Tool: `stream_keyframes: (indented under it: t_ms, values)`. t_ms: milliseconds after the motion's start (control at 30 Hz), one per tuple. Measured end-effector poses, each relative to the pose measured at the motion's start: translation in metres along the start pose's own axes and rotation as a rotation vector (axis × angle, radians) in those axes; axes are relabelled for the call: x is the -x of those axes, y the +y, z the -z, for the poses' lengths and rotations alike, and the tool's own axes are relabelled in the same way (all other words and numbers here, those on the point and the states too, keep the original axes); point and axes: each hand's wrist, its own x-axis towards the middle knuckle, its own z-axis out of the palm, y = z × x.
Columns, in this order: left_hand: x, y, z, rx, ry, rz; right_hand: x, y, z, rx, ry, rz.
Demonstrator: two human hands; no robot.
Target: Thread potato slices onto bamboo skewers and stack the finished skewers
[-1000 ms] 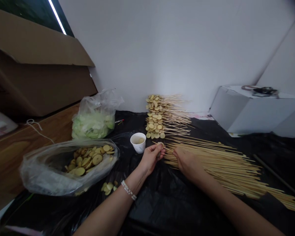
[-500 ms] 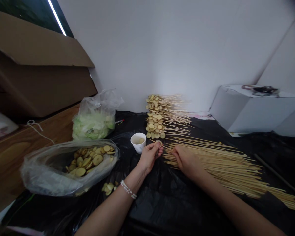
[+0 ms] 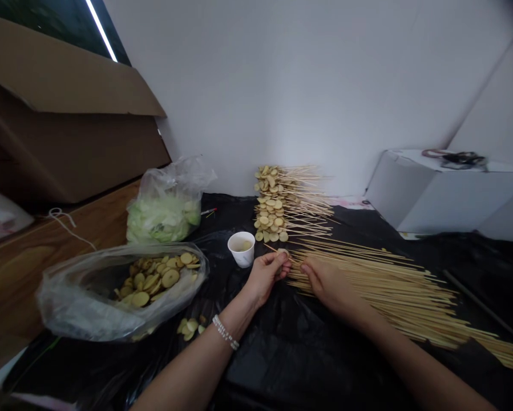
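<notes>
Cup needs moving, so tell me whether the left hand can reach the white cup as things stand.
Likely yes: the left hand sits right beside the white cup, nothing between them. It pinches a bamboo skewer, which it would probably need to set down first.

**A:** Bright, even light around the fingers [image 3: 277, 264] here, and the white wall [image 3: 307, 97] beyond them is glowing pale!

**B:** It is, and far up and left of the fingers a strip light [image 3: 101, 31] burns out to pure white.

**A:** Shadows?

**B:** Soft ones, nearly lost in the black plastic sheet [image 3: 282, 365] just below the fingers.

**A:** Any glare?

**B:** A dull sheen on that sheet, stronger on the clear plastic bag [image 3: 110, 297] left of the fingers.

**A:** And far right?

**B:** A slight blur over the white box [image 3: 448, 194], a dark corner above it, and the picture's edges bowing outward!
</notes>
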Motion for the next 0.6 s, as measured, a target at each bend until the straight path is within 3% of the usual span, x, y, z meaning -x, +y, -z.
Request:
stream_keyframes:
  t_ms: [133, 267, 367, 500, 600]
  values:
    - [-0.002, 0.004, 0.003, 0.044, 0.052, -0.024, 0.001, -0.001, -0.003, 0.078, 0.113, 0.053]
    - [-0.001, 0.002, 0.002, 0.065, 0.013, 0.011, 0.005, -0.001, -0.006, 0.229, 0.187, 0.087]
    - [0.003, -0.003, -0.003, 0.036, -0.021, 0.022, 0.007, -0.001, -0.007, 0.220, 0.139, 0.058]
    - [0.006, -0.007, -0.009, -0.018, -0.064, 0.062, 0.004, -0.003, -0.005, 0.044, -0.012, -0.016]
    - [0.006, -0.007, -0.009, -0.011, -0.048, 0.064, 0.001, -0.004, -0.002, 0.010, -0.037, -0.037]
